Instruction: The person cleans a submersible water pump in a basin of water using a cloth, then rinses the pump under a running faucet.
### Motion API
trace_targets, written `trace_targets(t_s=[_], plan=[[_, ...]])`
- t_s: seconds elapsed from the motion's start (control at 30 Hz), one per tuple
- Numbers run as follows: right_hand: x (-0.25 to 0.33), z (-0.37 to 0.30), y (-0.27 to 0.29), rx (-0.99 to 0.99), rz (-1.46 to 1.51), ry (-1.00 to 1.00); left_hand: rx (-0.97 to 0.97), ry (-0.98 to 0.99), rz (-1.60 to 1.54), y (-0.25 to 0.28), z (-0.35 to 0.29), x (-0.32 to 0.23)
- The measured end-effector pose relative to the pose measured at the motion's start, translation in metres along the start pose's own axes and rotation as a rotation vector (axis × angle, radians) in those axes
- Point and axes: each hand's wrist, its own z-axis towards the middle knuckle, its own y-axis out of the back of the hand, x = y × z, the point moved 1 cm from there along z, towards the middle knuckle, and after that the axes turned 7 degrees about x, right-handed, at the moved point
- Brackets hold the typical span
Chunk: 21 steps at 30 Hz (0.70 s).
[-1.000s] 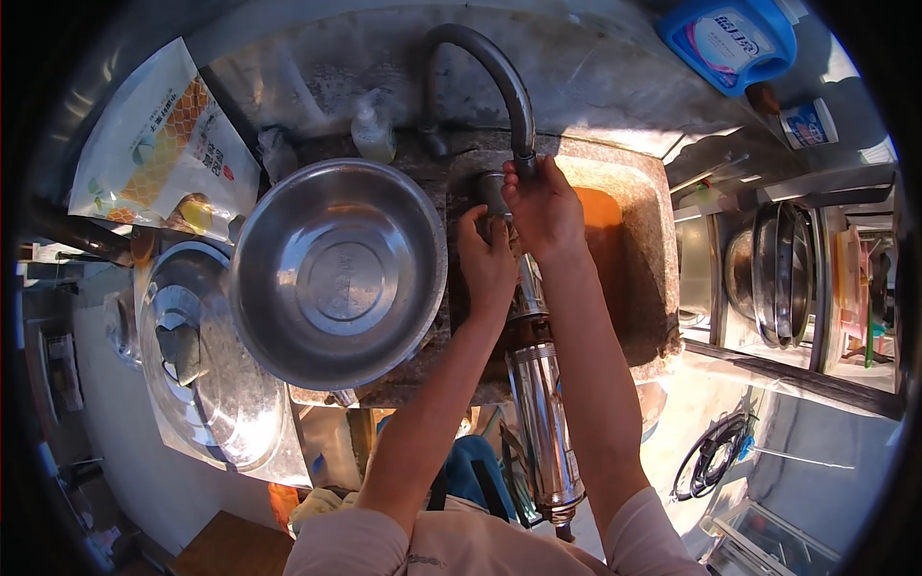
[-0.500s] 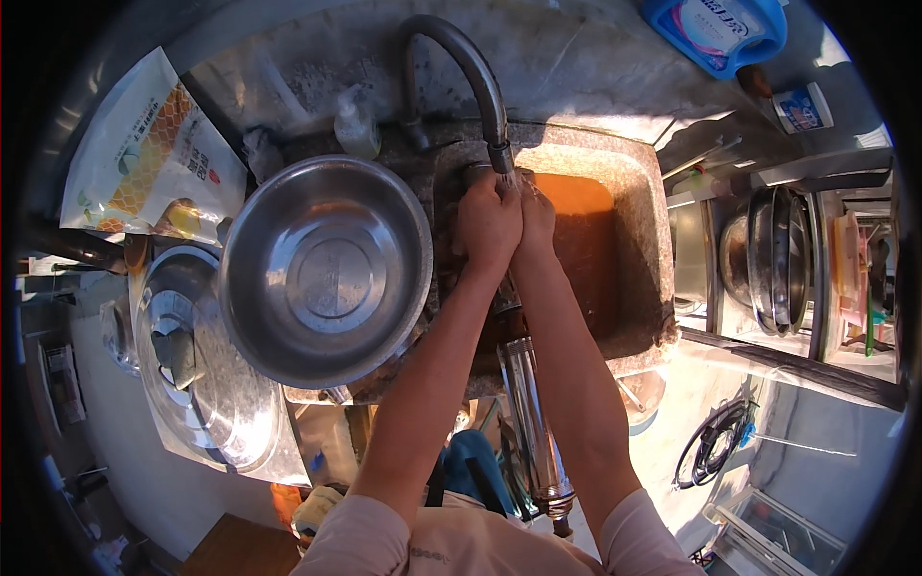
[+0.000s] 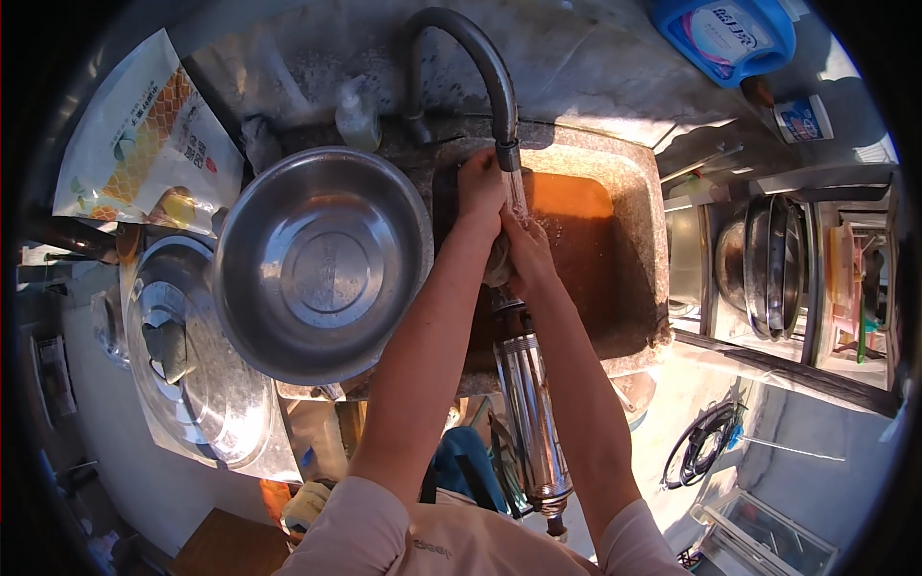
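A big steel bowl [image 3: 322, 264] sits empty at the left edge of the stone sink [image 3: 634, 192], its rim overlapping the sink's edge. The sink basin holds an orange-brown board or tray [image 3: 576, 206] lying flat under the curved tap [image 3: 480, 58], from which water runs. Left of the bowl, a round metal lid [image 3: 182, 355] lies on the counter [image 3: 86, 403].

Both forearms reach up from the lower edge and meet under the spout. The left hand [image 3: 480, 187] is uppermost, just below the tap's mouth, fingers curled; the right hand [image 3: 528, 254] sits right below it, touching it. Between them is a pale wad, perhaps a cloth [image 3: 497, 269]; both grips look closed around it, though the fingers hide most of it.

A yellow-and-white pouch [image 3: 144, 144] lies at the upper left. A blue jug [image 3: 725, 38] with a white label stands at the upper right, a small white-labelled tub [image 3: 802, 120] just below it. A steel cylinder [image 3: 528, 413] hangs below the sink's front.
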Motion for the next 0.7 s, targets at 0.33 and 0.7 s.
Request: trace_targets(t_s=[0.33,0.7], plan=[[0.011,-0.074,-0.017,-0.117,-0.065,0.355,-0.109,-0.510,1.101,0.001,0.043,0.056],[0.038,0.045,0.041,-0.454,-1.054,0.486,0.197,-0.114,0.653,0.001,-0.014,0.061]])
